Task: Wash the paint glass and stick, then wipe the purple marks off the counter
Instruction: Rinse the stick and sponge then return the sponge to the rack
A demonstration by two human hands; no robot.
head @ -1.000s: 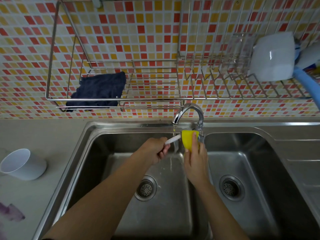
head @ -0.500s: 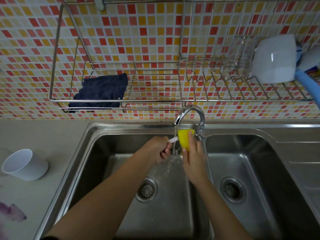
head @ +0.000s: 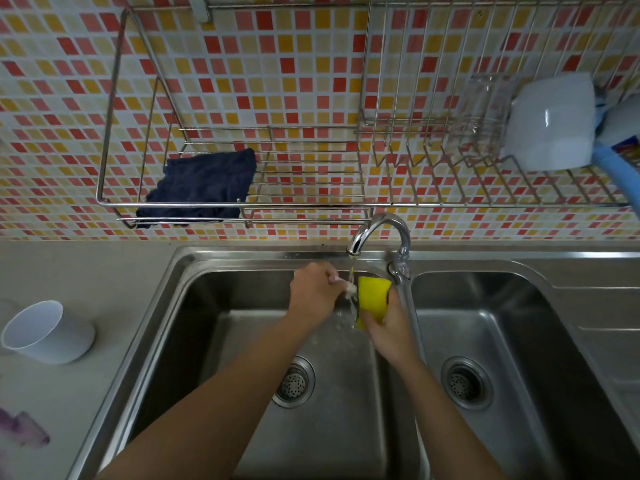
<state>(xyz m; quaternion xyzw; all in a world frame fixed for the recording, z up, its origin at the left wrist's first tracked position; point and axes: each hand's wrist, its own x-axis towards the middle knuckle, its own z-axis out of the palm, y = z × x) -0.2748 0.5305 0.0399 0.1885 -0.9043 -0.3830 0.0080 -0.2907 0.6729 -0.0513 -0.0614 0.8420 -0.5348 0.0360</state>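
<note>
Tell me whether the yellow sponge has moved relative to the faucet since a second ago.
Cannot tell. The yellow sponge sits just right of the water stream, below the faucet, as before; any shift is too slight to separate from head-camera motion.
</note>
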